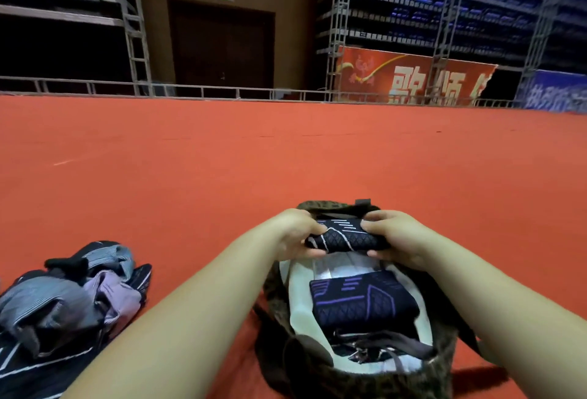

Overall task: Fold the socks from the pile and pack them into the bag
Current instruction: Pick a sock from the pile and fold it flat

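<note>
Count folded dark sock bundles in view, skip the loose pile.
2. One folded bundle is held between left hand and right hand above the bag. A second bundle lies inside the bag. More may be hidden beneath it.

Two hands (295, 233) (397, 236), two folded socks (344, 236) (362, 300), one bag (438, 367), one sock pile (63, 300)

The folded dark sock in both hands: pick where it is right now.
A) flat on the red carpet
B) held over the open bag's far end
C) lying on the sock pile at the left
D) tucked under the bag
B: the left hand and right hand grip the folded sock above the open bag, beyond another folded sock already inside.
</note>
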`<action>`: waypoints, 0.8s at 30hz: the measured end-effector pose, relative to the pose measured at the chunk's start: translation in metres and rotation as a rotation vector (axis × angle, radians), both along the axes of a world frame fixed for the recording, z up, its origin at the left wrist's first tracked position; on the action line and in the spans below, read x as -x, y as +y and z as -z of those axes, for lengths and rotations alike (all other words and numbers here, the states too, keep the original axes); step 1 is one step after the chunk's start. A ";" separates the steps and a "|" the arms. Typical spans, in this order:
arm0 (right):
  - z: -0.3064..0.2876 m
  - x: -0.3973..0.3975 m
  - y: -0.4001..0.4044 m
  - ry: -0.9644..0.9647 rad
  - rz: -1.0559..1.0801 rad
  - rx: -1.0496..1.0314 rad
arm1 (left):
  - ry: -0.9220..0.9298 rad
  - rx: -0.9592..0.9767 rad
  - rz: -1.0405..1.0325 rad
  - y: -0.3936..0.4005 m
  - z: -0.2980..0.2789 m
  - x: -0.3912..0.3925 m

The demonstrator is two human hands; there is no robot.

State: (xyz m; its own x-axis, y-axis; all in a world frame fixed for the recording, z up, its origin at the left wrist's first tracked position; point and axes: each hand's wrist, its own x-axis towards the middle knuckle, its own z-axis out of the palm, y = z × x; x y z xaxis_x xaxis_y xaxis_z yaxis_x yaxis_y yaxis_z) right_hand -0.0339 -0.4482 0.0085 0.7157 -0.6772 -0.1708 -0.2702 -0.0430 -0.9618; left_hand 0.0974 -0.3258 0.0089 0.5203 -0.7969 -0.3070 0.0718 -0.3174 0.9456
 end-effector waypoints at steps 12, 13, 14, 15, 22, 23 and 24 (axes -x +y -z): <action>0.013 -0.026 -0.048 0.516 -0.306 0.827 | -1.006 -0.498 0.256 -0.018 0.008 -0.020; 0.013 -0.025 -0.047 0.562 -0.351 0.814 | -1.036 -0.526 0.284 -0.018 0.009 -0.020; 0.014 -0.023 -0.047 0.599 -0.384 0.817 | -1.044 -0.543 0.296 -0.018 0.011 -0.022; 0.014 -0.022 -0.047 0.629 -0.399 0.825 | -1.058 -0.552 0.297 -0.018 0.013 -0.024; 0.000 -0.006 -0.038 0.503 -0.300 0.804 | -0.819 -0.357 0.281 -0.002 0.016 -0.020; -0.005 -0.002 -0.033 0.470 -0.275 0.816 | -0.808 -0.321 0.287 0.006 0.013 -0.018; -0.009 0.000 -0.028 0.447 -0.258 0.831 | -0.795 -0.286 0.289 0.014 0.010 -0.016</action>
